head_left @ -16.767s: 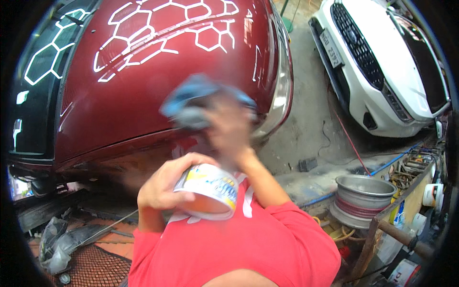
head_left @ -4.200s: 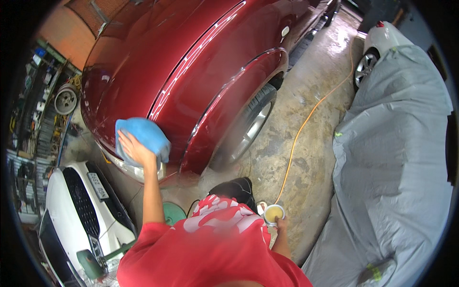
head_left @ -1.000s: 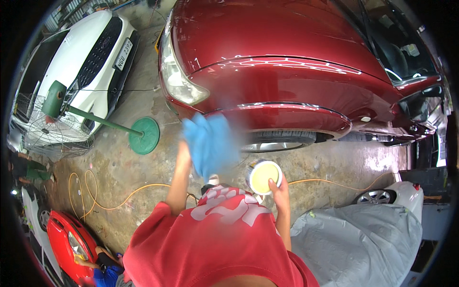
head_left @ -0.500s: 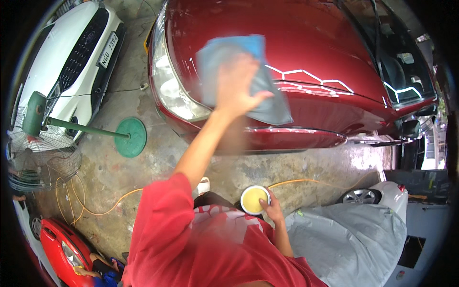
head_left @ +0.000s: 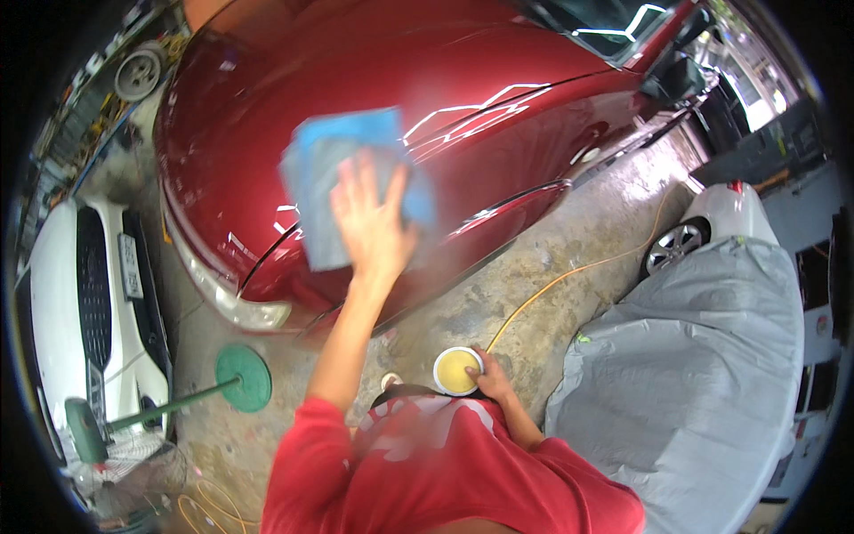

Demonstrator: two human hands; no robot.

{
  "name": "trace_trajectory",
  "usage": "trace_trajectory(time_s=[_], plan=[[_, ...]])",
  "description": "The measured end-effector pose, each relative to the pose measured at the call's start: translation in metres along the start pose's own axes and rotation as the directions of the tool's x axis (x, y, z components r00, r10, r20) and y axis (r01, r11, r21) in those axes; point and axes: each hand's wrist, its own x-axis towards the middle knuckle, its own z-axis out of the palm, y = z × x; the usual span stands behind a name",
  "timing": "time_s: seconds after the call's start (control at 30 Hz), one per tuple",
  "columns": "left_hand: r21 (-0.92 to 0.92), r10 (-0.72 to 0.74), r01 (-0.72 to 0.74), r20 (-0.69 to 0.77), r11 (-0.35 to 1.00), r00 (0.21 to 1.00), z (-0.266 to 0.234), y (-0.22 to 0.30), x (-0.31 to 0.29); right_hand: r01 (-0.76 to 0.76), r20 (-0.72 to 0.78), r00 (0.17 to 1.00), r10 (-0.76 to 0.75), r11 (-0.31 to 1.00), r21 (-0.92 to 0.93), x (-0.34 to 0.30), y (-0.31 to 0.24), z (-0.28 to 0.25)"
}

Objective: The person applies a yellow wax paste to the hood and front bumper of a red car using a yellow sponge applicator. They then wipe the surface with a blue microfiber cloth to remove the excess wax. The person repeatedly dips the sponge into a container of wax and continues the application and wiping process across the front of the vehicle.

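Note:
My left hand (head_left: 372, 233) is stretched forward, its fingers spread flat on a blue and grey cloth (head_left: 325, 191). The palm faces down, and the cloth lies under it against the dark red, glossy car (head_left: 480, 67), over the fender and hood edge behind the headlight. Close to my body, my right hand (head_left: 491, 378) grips a round white tub (head_left: 436, 372) by its right side, thumb over the rim. Pale yellow paste (head_left: 456, 369) shows inside the tub. The left hand is slightly blurred.
A green-based fan (head_left: 244, 378) stands at the lower left beside a white car (head_left: 62, 294). An orange hose (head_left: 547, 283) runs over the concrete floor. To the right are a grey-covered vehicle (head_left: 685, 374) and a white car's wheel (head_left: 676, 247). A loose wheel (head_left: 138, 75) sits far left.
The view has turned and shifted, so the red car appears tilted and farther left. My left hand and cloth now lie farther back along the fender, behind the headlight. The right hand still holds the tub.

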Motion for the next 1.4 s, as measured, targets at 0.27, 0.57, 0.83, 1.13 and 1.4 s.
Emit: trace_trajectory(time_s=[0.27,0.57,0.83,1.13,1.4], plan=[[-0.194,0.378,-0.371,-0.001,0.908,0.926,0.058,0.112,0.128,-0.045,0.109,0.993,0.037,0.996,0.076,0.027,0.042,-0.033],[0.506,0.175,-0.104,-0.095,0.856,0.980,0.101,0.107,0.181,-0.282,-0.300,0.864,0.405,0.881,0.379,0.044,0.177,-0.063],[0.093,0.442,-0.433,-0.138,0.897,0.886,0.201,0.329,0.330,-0.112,-0.408,0.883,0.232,0.948,0.296,0.130,0.222,-0.128],[-0.152,-0.435,0.408,-0.376,0.900,0.818,0.010,-0.068,0.038,-0.258,-0.171,0.941,0.293,0.945,0.203,0.119,0.213,-0.187],[-0.131,-0.107,0.038,-0.571,0.991,0.814,0.121,0.138,0.123,-0.145,-0.184,0.973,0.141,0.989,-0.010,0.093,0.284,-0.179]])
